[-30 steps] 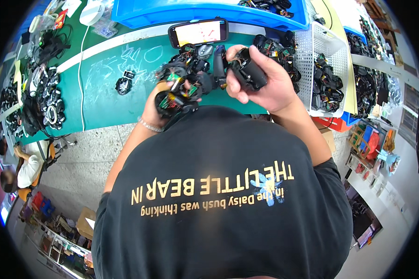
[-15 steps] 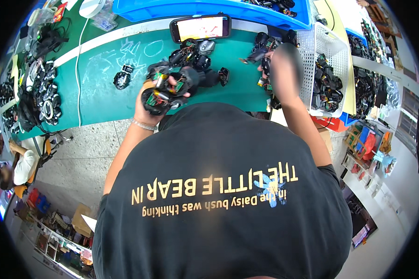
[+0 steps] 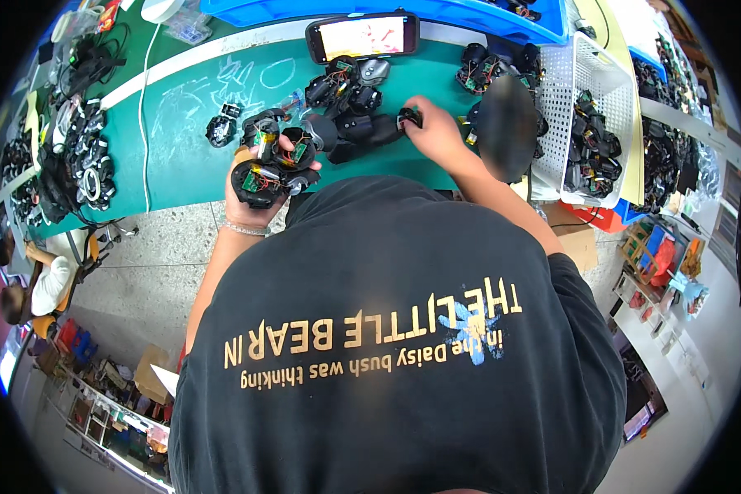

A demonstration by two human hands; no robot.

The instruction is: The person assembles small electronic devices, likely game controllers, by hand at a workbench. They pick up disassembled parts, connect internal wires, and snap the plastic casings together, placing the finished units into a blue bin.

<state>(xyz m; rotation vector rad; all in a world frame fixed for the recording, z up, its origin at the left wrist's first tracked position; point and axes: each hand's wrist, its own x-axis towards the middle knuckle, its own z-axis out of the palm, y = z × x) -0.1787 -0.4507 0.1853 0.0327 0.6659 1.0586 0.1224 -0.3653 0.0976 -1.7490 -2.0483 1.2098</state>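
Change: half a second ago the right hand (image 3: 438, 136) was at the right-hand pile of black parts (image 3: 479, 70), by the white perforated basket (image 3: 556, 123); now it is back over the middle, at a small black piece (image 3: 410, 120). The left hand (image 3: 252, 216) keeps its load, slightly lower and further left.

Edges and room: the green surface (image 3: 179, 177) is bare between the white cable (image 3: 146, 123) and the left hand, save for a small dark part (image 3: 221, 130). Its front edge runs just beside the left wrist. A blue bin (image 3: 486, 20) and a phone (image 3: 362, 39) bound the far side; a bare strip lies between the right hand and the right-hand pile, which a blurred dark oval partly hides.

Fingers: left, curled around a cluster of open black housings (image 3: 259, 179), green boards exposed. Right, narrowly bent, touching the small black piece at the end of long dark parts (image 3: 362, 136); cannot tell whether it is gripped.
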